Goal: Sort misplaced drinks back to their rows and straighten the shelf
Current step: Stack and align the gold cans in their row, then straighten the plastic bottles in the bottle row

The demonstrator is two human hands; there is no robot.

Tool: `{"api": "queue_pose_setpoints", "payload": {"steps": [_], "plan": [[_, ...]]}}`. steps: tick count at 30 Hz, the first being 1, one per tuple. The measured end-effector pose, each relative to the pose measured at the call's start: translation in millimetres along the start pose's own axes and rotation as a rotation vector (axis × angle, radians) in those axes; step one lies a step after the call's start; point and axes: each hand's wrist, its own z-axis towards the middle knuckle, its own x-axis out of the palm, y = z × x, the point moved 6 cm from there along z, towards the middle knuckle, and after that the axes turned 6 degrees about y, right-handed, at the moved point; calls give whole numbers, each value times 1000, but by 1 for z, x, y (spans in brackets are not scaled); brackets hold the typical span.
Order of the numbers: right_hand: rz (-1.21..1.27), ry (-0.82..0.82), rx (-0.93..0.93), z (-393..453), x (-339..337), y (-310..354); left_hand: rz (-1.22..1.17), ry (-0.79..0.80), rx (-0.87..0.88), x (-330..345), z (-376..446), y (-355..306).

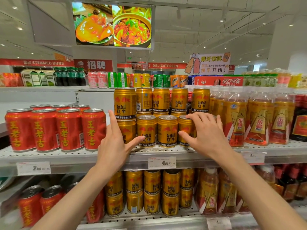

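Gold Red Bull cans (167,131) stand upright in the front row of the middle shelf (49,156), at the centre of the frame, with a second tier of the same cans stacked on those behind. The row is flanked by both hands. The right hand (205,131) is laid over the rightmost front can (185,130): its fingers (196,117) are curled over the lid and its thumb is pressed against the can's front, so the can is held. The left hand (114,140) is placed at the row's left end, in front of the left stack of cans (125,113); its fingers are straight and spread, the forefinger pointed up and the thumb stretched rightward across the foot of a front can. Whether the palm touches metal cannot be told.

The cans' long axes are vertical, and the row lies directly between the two hands, just beyond them. The right hand is judged the nearer to a working grip, so a squeeze inward or a nudge back to square the row seems the step in hand.

Red herbal tea cans (54,128) are ranked to the left, amber bottled drinks (256,120) to the right. More gold cans are seen on the lower shelf (149,219), and a price tag (162,162) is clipped below the row.
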Motion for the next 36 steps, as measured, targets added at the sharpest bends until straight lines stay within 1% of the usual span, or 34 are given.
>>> {"api": "queue_pose_setpoints", "payload": {"steps": [5,10,17,23,29,32,36], "plan": [[-13,-8,4,0,1,-1,-24,26,-4,4,1,-2],[1,0,5,-1,0,-1,-220,38,-27,0,6,1],[2,9,3,-1,-2,2,-179,-20,-1,-2,6,1],[-33,-21,19,-2,-1,6,-167,-67,8,-3,6,-1],[-75,-47,63,-4,7,10,-180,-72,5,-2,4,-2],[-47,-40,81,-5,9,9,-189,-34,12,-1,0,-1],[108,-62,59,-21,6,9,-239,-21,76,-7,-14,1]]}}
